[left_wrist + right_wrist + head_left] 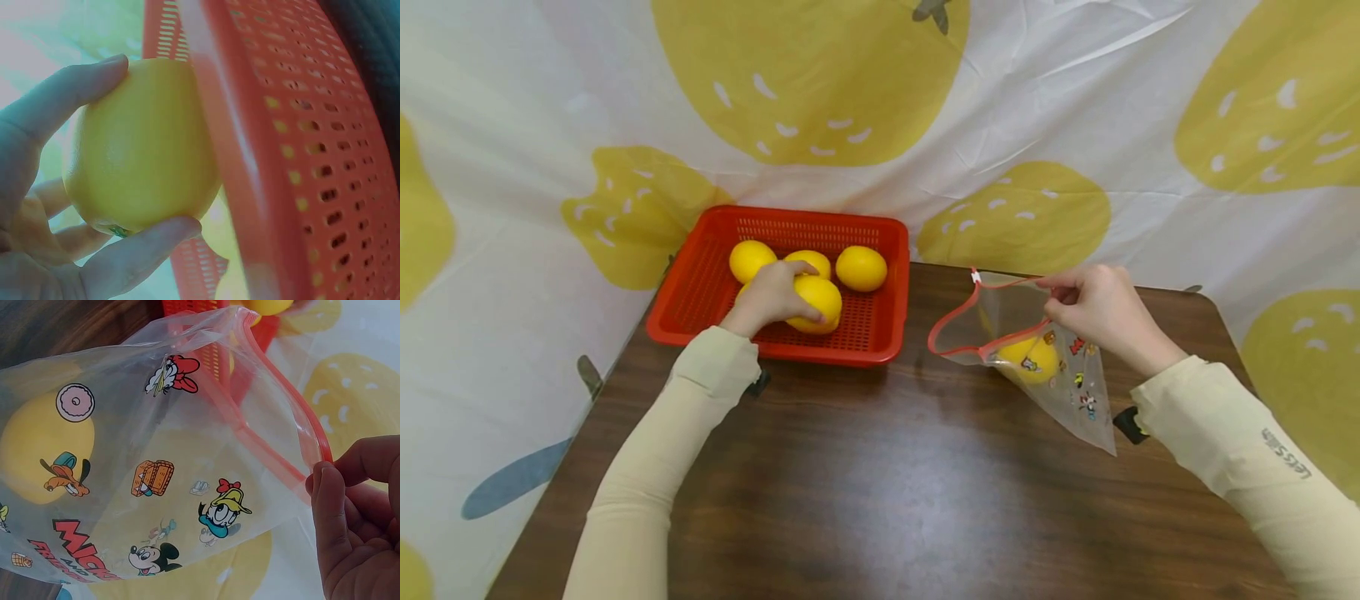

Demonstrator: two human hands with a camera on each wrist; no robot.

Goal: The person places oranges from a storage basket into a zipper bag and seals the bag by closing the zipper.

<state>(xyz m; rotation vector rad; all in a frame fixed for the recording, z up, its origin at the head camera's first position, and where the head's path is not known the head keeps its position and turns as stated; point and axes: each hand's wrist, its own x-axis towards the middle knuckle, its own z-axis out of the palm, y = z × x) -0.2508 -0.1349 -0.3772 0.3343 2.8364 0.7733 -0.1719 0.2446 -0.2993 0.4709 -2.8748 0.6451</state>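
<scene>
My left hand (772,296) grips a yellow lemon (817,302), its thumb and fingers spread around the sides. In the left wrist view, this lemon (144,147) shows a small green stem end and overlaps the rim of the red basket (808,354). Several other lemons, one of them the lemon (861,268) at the right, lie inside the basket. Between thumb and fingers, my right hand (1093,310) pinches the red-edged mouth of a clear zip bag (1086,387) printed with cartoon figures. The bag's mouth gapes toward the basket, and one lemon (47,447) lies inside.
Both the basket and the bag are on a dark brown wooden table (925,483). A white cloth (1022,92) with large yellow fruit prints hangs behind the table and along its sides. A white slider (976,276) sits at the bag's far corner.
</scene>
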